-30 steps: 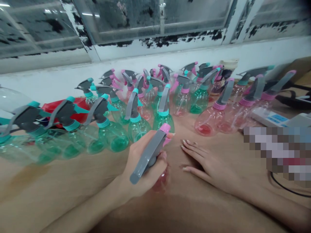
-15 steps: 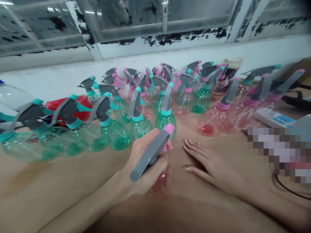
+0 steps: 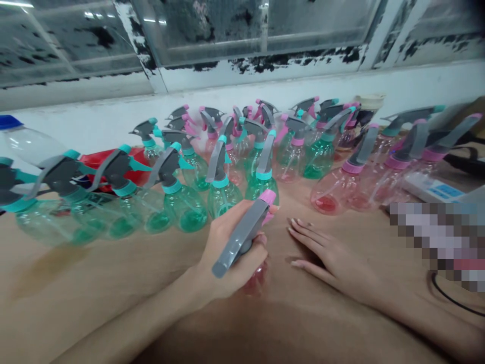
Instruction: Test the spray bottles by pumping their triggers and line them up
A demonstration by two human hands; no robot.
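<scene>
My left hand is closed round a pink spray bottle with a grey and pink trigger head; the bottle stands on the brown tabletop in front of me. My right hand lies flat on the table just right of the bottle, fingers stretched out and holding nothing. Right behind the left hand stands a row of green spray bottles with teal and grey heads.
Several more green and pink spray bottles crowd the back of the table up to a white wall under windows. A clear bottle with a blue cap and a red tray sit at the left. A black cable and a white device lie at the right.
The view has drifted slightly, so everything sits a little further right. My left hand keeps its grip on the pink bottle and my right hand stays flat.
</scene>
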